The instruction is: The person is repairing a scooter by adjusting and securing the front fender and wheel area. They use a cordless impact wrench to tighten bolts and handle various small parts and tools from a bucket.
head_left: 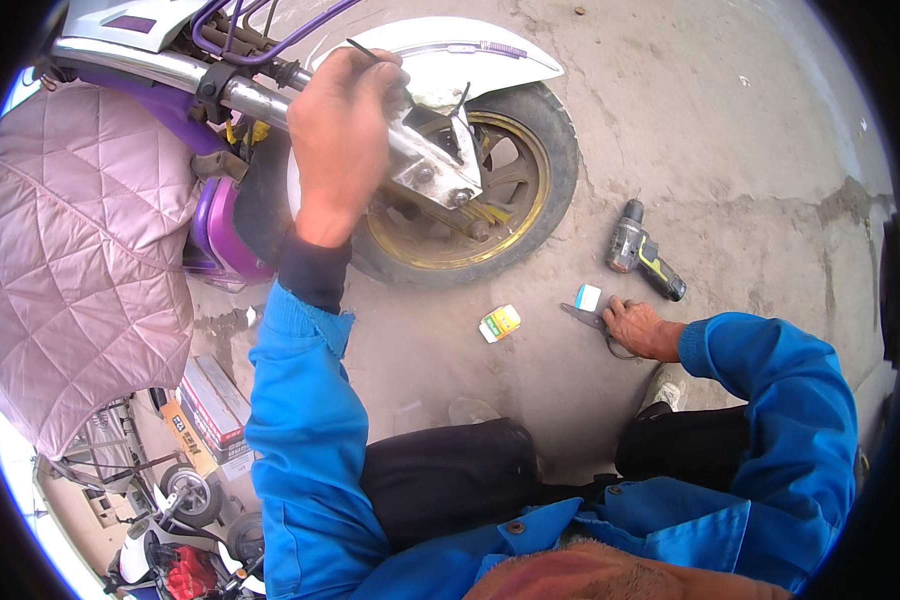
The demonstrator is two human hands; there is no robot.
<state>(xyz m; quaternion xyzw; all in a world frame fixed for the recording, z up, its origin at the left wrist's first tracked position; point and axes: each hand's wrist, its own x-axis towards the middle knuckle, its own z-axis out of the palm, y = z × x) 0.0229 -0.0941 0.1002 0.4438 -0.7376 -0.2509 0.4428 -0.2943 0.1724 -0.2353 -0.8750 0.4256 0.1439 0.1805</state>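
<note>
My left hand (344,135) is raised over the scooter's front fork (435,170), fingers closed on a thin black strip (362,48) beside the white fender (500,60). The wheel (552,190) with a yellow rim is behind the fork. My right hand (638,330) is low on the floor, fingers curled round dark scissors (590,318). Just beyond the scissors lies a small white-and-blue box (587,297). A yellow-and-white packet (499,322) lies to their left, and a cordless drill (638,250) lies above my right hand.
A pink quilted cover (80,250) hangs over the scooter at the left. Long boxes (210,410) lie at the lower left, beside other scooters (185,500). My shoes (665,385) and bent knees are at the bottom. The concrete floor (730,120) has cracks.
</note>
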